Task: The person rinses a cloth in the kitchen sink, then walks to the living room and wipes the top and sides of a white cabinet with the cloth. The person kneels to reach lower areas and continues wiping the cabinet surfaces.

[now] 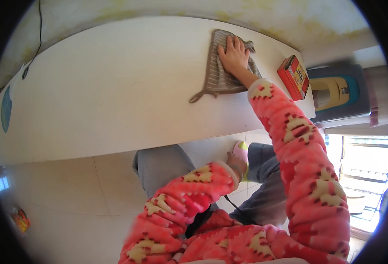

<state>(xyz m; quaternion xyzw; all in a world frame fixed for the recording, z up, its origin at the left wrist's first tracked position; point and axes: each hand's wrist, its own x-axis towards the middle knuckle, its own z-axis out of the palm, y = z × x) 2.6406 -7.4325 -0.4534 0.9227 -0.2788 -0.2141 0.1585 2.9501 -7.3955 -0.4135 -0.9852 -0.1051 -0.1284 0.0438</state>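
Note:
My right hand (236, 56) lies flat, palm down, on a grey-brown striped cloth (215, 74) with a hanging loop at its near left corner. The fingers point away from me and are slightly apart. Under them, the cloth is spread on a white tabletop (114, 89), its far right corner crumpled. My left hand (236, 163) hangs below the table's front edge, over my lap. Its sleeve cuff covers part of it, and the fingers are hard to make out. To the right of the cloth stands a red tin box (294, 77) with a printed lid.
A patterned wall (180, 8) runs along the table's back edge. Beyond the right end is a grey and teal plastic container (353, 89). A black cable (39, 43) hangs at the far left, near a blue rounded item (6, 109). A colourful packet (21, 220) lies on the tiled floor (68, 191).

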